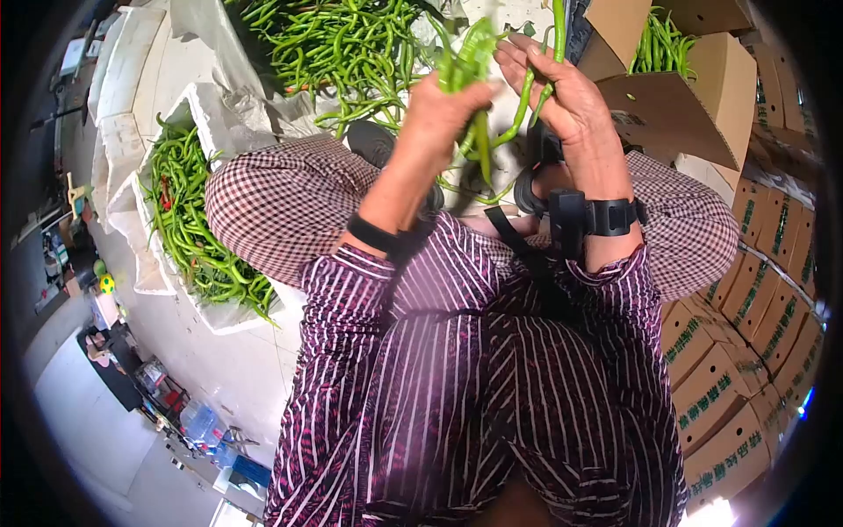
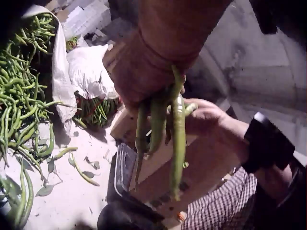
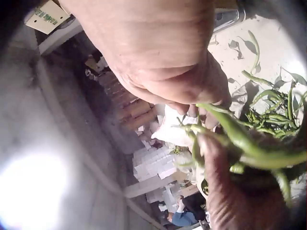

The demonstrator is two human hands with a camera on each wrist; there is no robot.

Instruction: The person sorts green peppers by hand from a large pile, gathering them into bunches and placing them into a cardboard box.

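Note:
In the head view the left hand [image 1: 439,114] grips a bunch of long green peppers [image 1: 474,57], some ends hanging below the fist. Close beside it on the right, the right hand [image 1: 562,92] holds a few peppers [image 1: 525,97] between thumb and fingers. The left wrist view has pepper ends [image 2: 178,143] pointing down out of the left hand [image 2: 148,72], with the right hand [image 2: 206,117] just behind. Seen from the right wrist, the right hand's fingers [image 3: 216,86] are at the pepper stems, and the left thumb [image 3: 218,177] lies along the bunch.
A large pepper pile [image 1: 342,44] lies ahead, and a white-lined container of peppers [image 1: 189,211] stands at the left. An open cardboard box [image 1: 676,114] with peppers is at the upper right. Stacked cartons [image 1: 720,386] line the right side. Loose peppers [image 2: 84,172] lie on the floor.

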